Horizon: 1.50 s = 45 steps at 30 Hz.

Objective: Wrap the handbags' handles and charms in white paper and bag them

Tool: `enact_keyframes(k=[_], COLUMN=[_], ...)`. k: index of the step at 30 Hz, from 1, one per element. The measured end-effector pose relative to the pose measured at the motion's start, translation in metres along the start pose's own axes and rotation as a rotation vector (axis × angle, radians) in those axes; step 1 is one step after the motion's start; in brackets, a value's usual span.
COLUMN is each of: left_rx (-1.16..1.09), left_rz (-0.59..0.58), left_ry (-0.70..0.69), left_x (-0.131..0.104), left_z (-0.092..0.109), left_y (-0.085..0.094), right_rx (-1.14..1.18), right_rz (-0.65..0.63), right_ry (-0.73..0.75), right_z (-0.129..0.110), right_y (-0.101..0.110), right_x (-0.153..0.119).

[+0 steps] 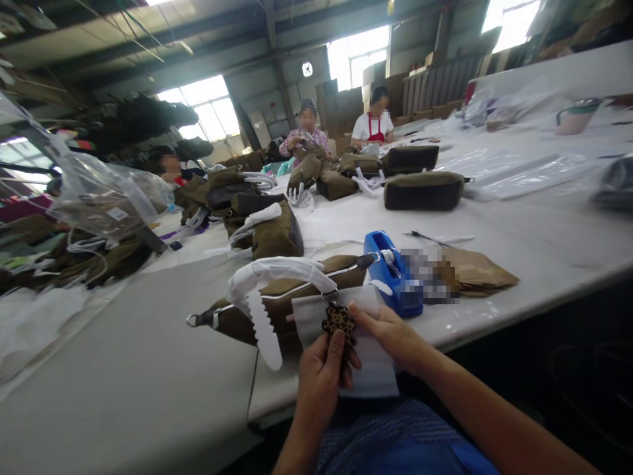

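In the head view, the left hand (pixel 320 369) is nearly closed, its thumb pressing the flat, leopard-spotted, bear-shaped charm (pixel 339 320) against its curled fingers, while the right hand (pixel 388 328) has a fingertip beside the charm's upper edge, and I cannot tell how far its hidden fingers close on the thin white sheet (pixel 378 369). The charm hangs from a metal ring (pixel 330 295) at the near edge of the white table (pixel 534 231), before the olive fabric bag (pixel 291 297). If the hands pull unevenly, the sheet could crease or tear, or the ring could strain.
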<state>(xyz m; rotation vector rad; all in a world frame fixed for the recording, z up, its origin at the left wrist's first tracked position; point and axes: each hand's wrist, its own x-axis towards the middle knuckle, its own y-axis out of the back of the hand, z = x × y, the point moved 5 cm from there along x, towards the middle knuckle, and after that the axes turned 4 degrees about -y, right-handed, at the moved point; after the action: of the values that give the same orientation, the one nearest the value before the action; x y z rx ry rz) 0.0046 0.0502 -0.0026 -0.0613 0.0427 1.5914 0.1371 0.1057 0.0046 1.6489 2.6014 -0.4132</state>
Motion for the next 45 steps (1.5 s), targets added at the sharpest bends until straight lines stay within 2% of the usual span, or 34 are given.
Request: enact_keyframes(k=[2, 6, 8, 11, 14, 16, 19, 20, 21, 23, 27, 29, 31, 33, 36, 38, 41, 43, 45], left_rx=[-0.008, -0.027, -0.025, 0.025, 0.191, 0.358, 0.552, 0.569, 0.558, 0.419, 0.054, 0.082, 0.205, 0.291, 0.309, 0.298, 0.254, 0.223, 0.207], left_rz=[-0.032, -0.046, -0.033, -0.027, -0.015, 0.103, 0.477, 0.567, 0.609, 0.536, 0.253, 0.203, 0.173, 0.174, 0.256, 0.305, 0.323, 0.328, 0.327], left_ry=[0.015, 0.045, 0.046, 0.027, -0.051, -0.12, -0.178, -0.182, -0.179, -0.149, -0.054, -0.053, -0.068, -0.075, -0.059, -0.05, -0.083, -0.108, -0.114], left_x=[-0.001, -0.001, 0.001, 0.002, -0.005, -0.014, -0.031, -0.034, -0.036, -0.032, -0.017, -0.012, -0.009, -0.007, -0.006, -0.006, -0.004, -0.003, -0.002], left_z=[-0.002, -0.006, -0.006, -0.007, -0.007, -0.004, 0.004, 0.007, 0.009, 0.01, 0.006, 0.008, 0.01, 0.01, 0.007, 0.005, 0.004, 0.004, 0.004], left_y=[0.0, 0.001, 0.001, 0.001, 0.01, 0.028, 0.066, 0.074, 0.079, 0.074, 0.044, 0.035, 0.029, 0.026, 0.026, 0.027, 0.03, 0.032, 0.033], right_rx=[-0.033, 0.069, 0.062, -0.044, -0.045, -0.021, 0.01, 0.032, 0.057, 0.097, 0.09, 0.016, -0.087, -0.197, -0.351, -0.358, -0.041, 0.228, 0.351], right_rz=[-0.032, -0.123, -0.133, -0.118, -0.057, -0.043, -0.084, -0.107, -0.125, -0.152, -0.176, -0.16, -0.121, -0.077, -0.036, -0.029, -0.082, -0.116, -0.127], right_ry=[-0.047, -0.138, -0.114, -0.001, 0.015, -0.002, -0.056, -0.088, -0.118, -0.153, -0.144, -0.121, -0.069, 0.007, 0.102, 0.095, -0.04, -0.154, -0.249], right_z=[-0.001, 0.005, 0.005, 0.001, 0.0, 0.0, 0.0, 0.0, 0.0, -0.001, -0.008, -0.01, -0.01, -0.011, -0.014, -0.013, -0.001, 0.017, 0.04], right_y=[0.0, -0.004, -0.006, -0.008, -0.005, -0.003, -0.004, -0.004, -0.005, -0.006, -0.007, -0.005, -0.004, -0.003, -0.002, 0.003, 0.015, 0.022, 0.025], right_x=[0.001, 0.002, 0.002, 0.004, 0.006, 0.006, 0.006, 0.006, 0.005, 0.004, 0.002, 0.002, 0.005, 0.007, 0.007, 0.004, -0.006, -0.016, -0.028])
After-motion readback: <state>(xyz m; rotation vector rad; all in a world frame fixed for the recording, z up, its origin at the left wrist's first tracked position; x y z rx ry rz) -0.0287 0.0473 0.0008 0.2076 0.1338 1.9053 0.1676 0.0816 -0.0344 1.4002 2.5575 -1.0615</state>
